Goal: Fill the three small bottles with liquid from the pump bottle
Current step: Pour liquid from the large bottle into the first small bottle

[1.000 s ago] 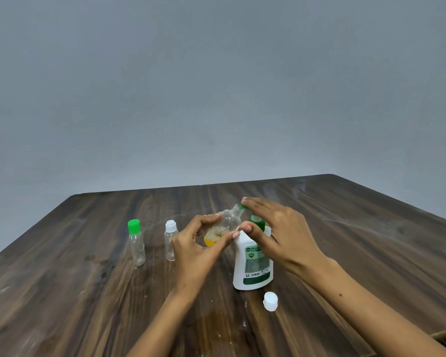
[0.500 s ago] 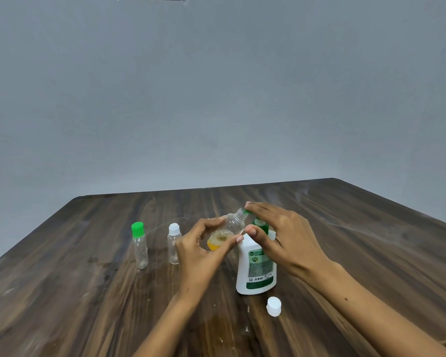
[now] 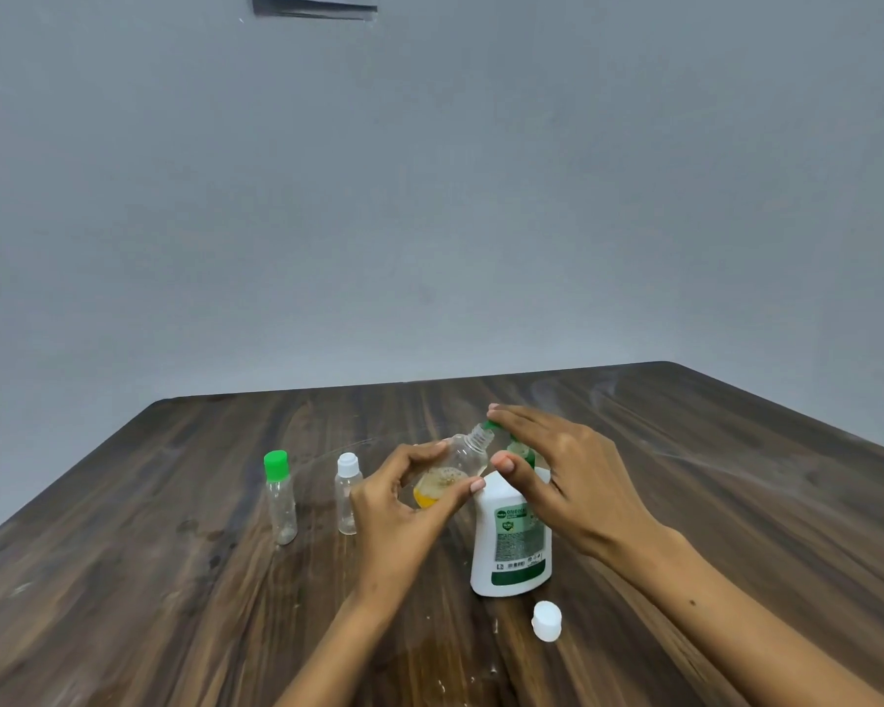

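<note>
Head view: three small bottles (image 3: 452, 471), one pump bottle (image 3: 511, 543), two hands (image 3: 572, 482).

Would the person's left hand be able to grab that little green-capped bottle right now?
Probably not at once: the left hand is busy holding the tilted small bottle at the pump bottle's spout. The green-capped bottle stands nearby to its left with bare table between, so the path looks free.

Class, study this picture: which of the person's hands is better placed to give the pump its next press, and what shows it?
The right hand. Its straight fingers already lie over the green pump head of the pump bottle, while the left hand grips the tilted open small bottle at the spout.
</note>
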Demonstrator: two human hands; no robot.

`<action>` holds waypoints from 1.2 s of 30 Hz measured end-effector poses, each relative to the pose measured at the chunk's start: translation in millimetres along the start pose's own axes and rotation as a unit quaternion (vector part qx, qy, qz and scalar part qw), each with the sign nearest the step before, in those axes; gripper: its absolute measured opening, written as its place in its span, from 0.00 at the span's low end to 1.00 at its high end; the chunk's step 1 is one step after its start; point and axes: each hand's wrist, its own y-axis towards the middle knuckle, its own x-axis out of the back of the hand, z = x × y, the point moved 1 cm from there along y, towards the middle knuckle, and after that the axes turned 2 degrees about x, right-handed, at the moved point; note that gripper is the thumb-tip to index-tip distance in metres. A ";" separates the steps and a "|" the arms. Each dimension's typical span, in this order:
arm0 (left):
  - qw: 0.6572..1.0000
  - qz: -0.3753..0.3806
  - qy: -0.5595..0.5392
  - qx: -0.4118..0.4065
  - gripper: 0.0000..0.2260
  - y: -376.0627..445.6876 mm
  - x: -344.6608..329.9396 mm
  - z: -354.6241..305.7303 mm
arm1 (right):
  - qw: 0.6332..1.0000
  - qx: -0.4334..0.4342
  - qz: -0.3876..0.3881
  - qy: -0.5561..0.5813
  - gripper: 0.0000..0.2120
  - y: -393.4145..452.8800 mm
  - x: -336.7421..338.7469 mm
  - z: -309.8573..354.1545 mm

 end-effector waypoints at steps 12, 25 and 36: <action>1.000 -0.009 0.006 0.004 0.17 0.4 0.7 1.6 | 1.000 0.005 -0.001 0.003 0.45 1.2 1.4 1.0; 1.000 -0.009 0.006 0.004 0.18 -0.2 0.6 -1.4 | 1.000 -0.002 0.010 -0.006 0.46 2.3 0.0 1.7; 1.000 -0.001 0.017 0.003 0.19 -0.6 0.9 -0.6 | 1.000 -0.011 0.011 0.000 0.46 0.4 0.1 1.9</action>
